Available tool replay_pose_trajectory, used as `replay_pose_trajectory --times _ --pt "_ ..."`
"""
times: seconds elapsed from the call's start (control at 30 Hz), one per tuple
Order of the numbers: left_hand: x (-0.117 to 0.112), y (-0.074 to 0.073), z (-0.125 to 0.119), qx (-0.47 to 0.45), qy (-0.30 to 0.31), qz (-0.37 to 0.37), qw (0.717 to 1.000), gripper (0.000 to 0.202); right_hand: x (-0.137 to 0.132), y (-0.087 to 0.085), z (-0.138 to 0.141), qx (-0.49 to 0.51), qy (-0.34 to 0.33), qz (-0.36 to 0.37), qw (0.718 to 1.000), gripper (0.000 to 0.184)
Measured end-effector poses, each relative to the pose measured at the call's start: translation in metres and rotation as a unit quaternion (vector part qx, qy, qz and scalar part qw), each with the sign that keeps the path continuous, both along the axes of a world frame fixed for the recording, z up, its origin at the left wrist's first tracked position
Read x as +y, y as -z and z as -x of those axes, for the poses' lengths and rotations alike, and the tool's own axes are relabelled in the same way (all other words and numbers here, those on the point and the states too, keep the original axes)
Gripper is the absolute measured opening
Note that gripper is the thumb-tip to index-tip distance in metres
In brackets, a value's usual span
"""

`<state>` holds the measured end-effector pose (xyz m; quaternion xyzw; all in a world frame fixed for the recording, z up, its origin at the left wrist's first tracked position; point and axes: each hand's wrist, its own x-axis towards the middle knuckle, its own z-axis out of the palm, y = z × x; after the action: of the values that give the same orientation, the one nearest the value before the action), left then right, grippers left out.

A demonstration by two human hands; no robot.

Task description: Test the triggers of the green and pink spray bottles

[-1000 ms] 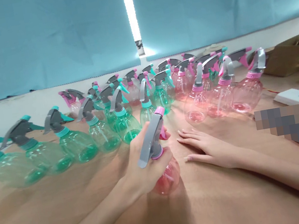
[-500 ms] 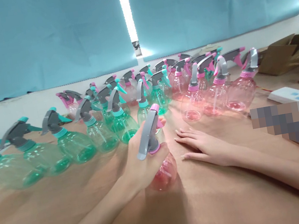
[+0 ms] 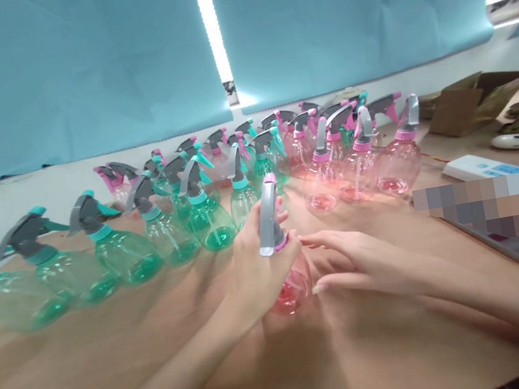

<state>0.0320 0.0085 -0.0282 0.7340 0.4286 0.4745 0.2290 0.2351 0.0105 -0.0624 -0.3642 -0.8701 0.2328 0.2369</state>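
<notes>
My left hand (image 3: 254,268) is wrapped around a pink spray bottle (image 3: 294,285) standing on the brown table (image 3: 119,364), its grey trigger head (image 3: 268,219) pointing up. My right hand (image 3: 354,258) has its fingers stretched out, with the fingertips touching the bottle's right side just below the neck. Behind them stand rows of green spray bottles (image 3: 209,219) on the left and pink spray bottles (image 3: 359,164) on the right.
A blue curtain (image 3: 69,67) hangs behind the table with a bright gap. A cardboard box (image 3: 468,103) sits at the far right, with a white device (image 3: 481,167), a small white object (image 3: 512,141) and a blurred patch nearby.
My right hand lifted off the table and moved left to touch the pink bottle. My left hand turned the bottle so its trigger head stands more upright. The view shifted slightly.
</notes>
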Motion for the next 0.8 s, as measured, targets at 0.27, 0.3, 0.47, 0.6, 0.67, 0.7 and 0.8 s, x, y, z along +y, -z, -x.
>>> replay_pose_trajectory --times 0.27,0.3,0.47,0.6,0.67,0.7,0.8 --pt "0.021 0.002 -0.028 -0.024 0.025 0.002 0.999 0.041 -0.016 -0.010 0.007 0.052 0.099 -0.076 0.991 0.061" --pt "0.025 0.001 -0.032 -0.028 0.028 0.001 0.999 0.043 -0.014 -0.012 0.010 0.061 0.118 -0.090 0.987 0.059" --pt "0.046 -0.005 -0.047 -0.015 0.022 -0.006 1.000 0.053 0.001 -0.014 0.019 0.074 0.174 -0.094 0.978 0.056" --pt "0.055 -0.007 -0.040 -0.006 0.065 0.018 0.998 0.065 0.017 -0.010 0.019 0.056 0.192 -0.098 0.975 0.051" --pt "0.055 -0.004 -0.030 -0.003 0.079 0.020 0.997 0.066 0.026 -0.009 0.019 0.053 0.188 -0.121 0.973 0.048" --pt "0.054 -0.001 -0.024 0.006 0.074 0.008 0.997 0.067 0.032 -0.009 0.018 0.050 0.187 -0.132 0.972 0.047" --pt "0.043 0.012 -0.005 0.054 0.019 -0.037 0.998 0.057 0.048 -0.012 0.018 0.023 0.206 -0.154 0.966 0.050"
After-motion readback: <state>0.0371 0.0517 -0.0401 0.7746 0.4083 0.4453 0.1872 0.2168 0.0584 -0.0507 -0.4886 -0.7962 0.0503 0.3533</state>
